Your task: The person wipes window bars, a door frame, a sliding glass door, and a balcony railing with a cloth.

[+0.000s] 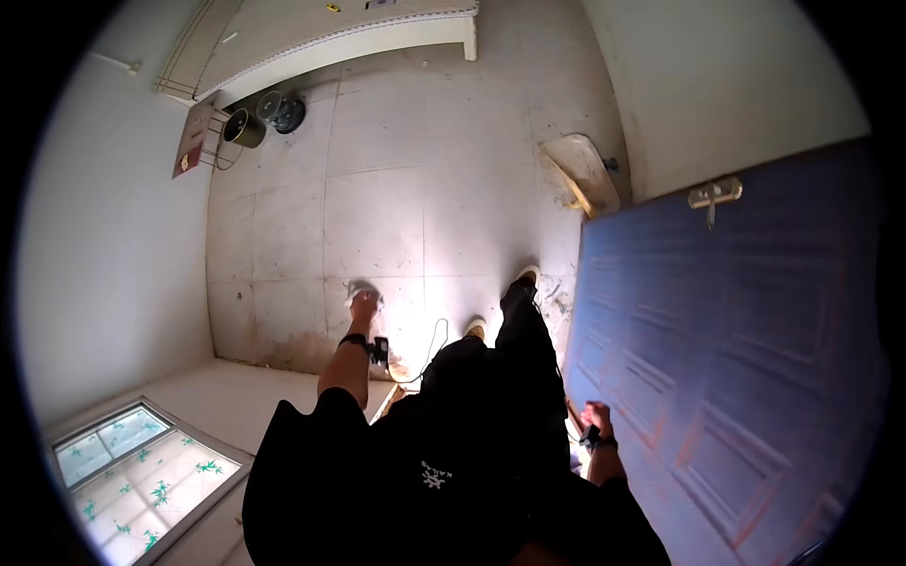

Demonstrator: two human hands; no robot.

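Observation:
My left hand (363, 304) reaches forward over the tiled floor, its fingers closed at a pale, whitish thing (360, 286) that I cannot make out. A black device (379, 352) is strapped to that wrist, and a thin cable loops nearby. Low on the right, my right hand (596, 415) hangs by my side with its fingers curled and nothing visible in them. Another dark band (591, 436) circles the right wrist. Beside this hand is the blue panelled door (651, 330).
At the back left stands a bed-like piece of furniture (377, 42), with a dark bin (244, 128) and a clear-sided container (280, 111) near it. A pale board (583, 165) lies by the right wall. A patterned window (142, 476) is at lower left.

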